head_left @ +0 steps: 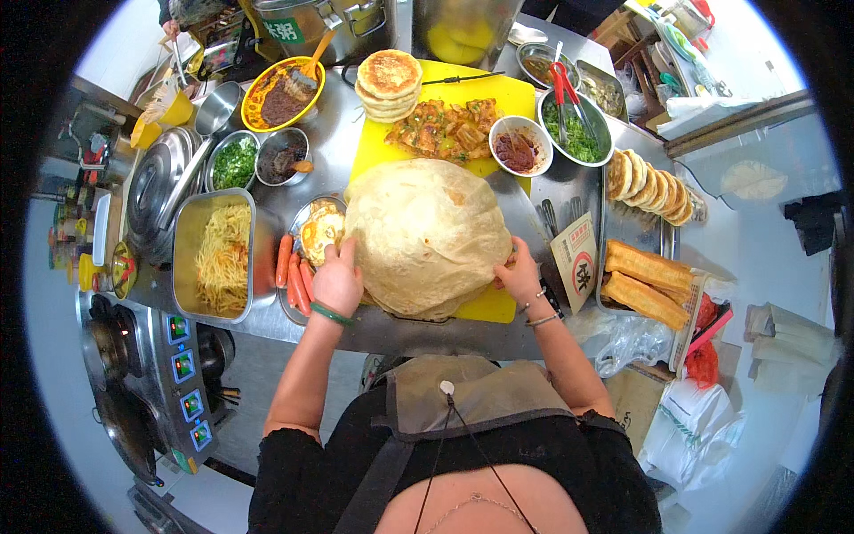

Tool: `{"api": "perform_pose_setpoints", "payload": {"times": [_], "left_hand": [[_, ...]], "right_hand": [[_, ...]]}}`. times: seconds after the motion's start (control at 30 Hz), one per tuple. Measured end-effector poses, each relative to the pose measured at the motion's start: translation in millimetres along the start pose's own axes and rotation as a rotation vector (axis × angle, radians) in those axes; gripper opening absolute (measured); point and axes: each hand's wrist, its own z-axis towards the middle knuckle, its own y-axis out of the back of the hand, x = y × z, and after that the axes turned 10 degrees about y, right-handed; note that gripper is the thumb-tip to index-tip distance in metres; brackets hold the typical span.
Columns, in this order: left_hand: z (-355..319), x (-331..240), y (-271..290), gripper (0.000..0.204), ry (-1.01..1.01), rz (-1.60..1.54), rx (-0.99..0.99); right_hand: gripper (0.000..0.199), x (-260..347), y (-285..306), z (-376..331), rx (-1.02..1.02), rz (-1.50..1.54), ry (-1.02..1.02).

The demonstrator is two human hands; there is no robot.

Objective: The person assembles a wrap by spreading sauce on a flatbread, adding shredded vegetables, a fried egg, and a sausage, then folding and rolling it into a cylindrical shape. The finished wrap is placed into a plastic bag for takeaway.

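Note:
A broad, pale round flatbread (427,236) with a few browned spots lies across the yellow cutting board (487,308), and more layers show at its near edge. My left hand (338,283) grips its left edge, close to a fried egg (322,224) and several sausages (294,278) in a metal dish. On the opposite side, my right hand (519,270) pinches the bread's right edge between thumb and fingers. Behind the bread, browned chopped pieces with green bits (445,129) sit on the board beside a stack of small round breads (390,80).
To the left stand a steel pan of yellow shreds (222,254), a bowl of chopped greens (234,163) and a yellow sauce bowl (283,93). Fried dough sticks (649,285) lie at right, below a row of round breads (648,185). Red-handled tongs (562,93) rest in another greens bowl.

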Motion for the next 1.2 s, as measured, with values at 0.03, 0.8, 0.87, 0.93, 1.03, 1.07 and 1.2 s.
{"api": "perform_pose_setpoints", "payload": {"times": [0.03,0.8,0.87,0.93,1.03,1.07,1.2], "left_hand": [[-5,-6,3,0.040,-0.053,0.050,-0.044],[-24,-55,-62,0.060,-0.669,0.141,0.067],[-23,-56,-63,0.057,-0.647,0.128,0.098],[-25,-48,-61,0.055,-0.649,0.130,0.099],[-25,-43,-53,0.052,-0.744,0.122,0.067],[-26,-41,-51,0.050,-0.776,0.108,0.064],[-29,-31,-47,0.053,-0.824,0.150,0.111]], "right_hand": [[0.067,-4,-2,-2,0.012,-0.093,0.018],[0.044,-34,-8,15,-0.141,0.138,-0.025],[0.050,-43,-3,11,-0.182,0.039,0.044],[0.057,-8,4,-3,-0.173,-0.172,0.032],[0.055,20,12,-28,-0.313,-0.471,0.361],[0.055,26,12,-32,-0.350,-0.610,0.557],[0.030,12,-4,-50,0.010,-0.743,0.714]]}}
